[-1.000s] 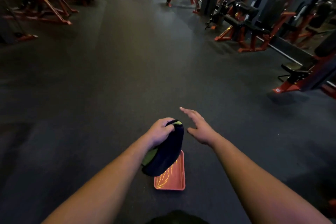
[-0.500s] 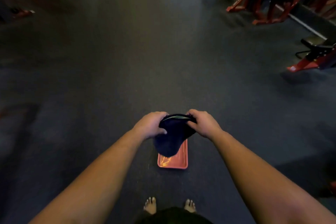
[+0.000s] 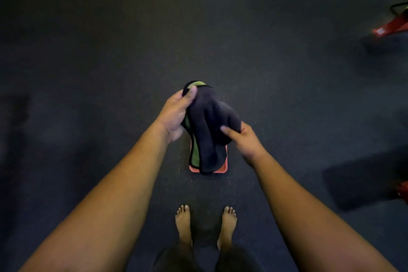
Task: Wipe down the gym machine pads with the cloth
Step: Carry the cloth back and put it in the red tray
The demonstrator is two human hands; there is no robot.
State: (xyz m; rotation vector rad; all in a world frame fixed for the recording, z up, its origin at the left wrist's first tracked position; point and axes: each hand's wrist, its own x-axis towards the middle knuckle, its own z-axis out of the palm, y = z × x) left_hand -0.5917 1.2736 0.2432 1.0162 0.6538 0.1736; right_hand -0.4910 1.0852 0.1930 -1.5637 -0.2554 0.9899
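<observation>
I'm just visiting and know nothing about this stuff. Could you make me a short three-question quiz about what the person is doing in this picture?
1. True or false: both hands hold the dark cloth.
2. Multiple choice: what lies on the floor below the cloth? A) a blue bucket B) an orange tray C) a spray bottle
3. Fill in: the cloth's other side, seen near the left hand, is coloured ____.

Key
1. True: the left hand grips its upper end, the right hand pinches its side.
2. B, the orange tray, partly hidden by the cloth.
3. Green.
</observation>
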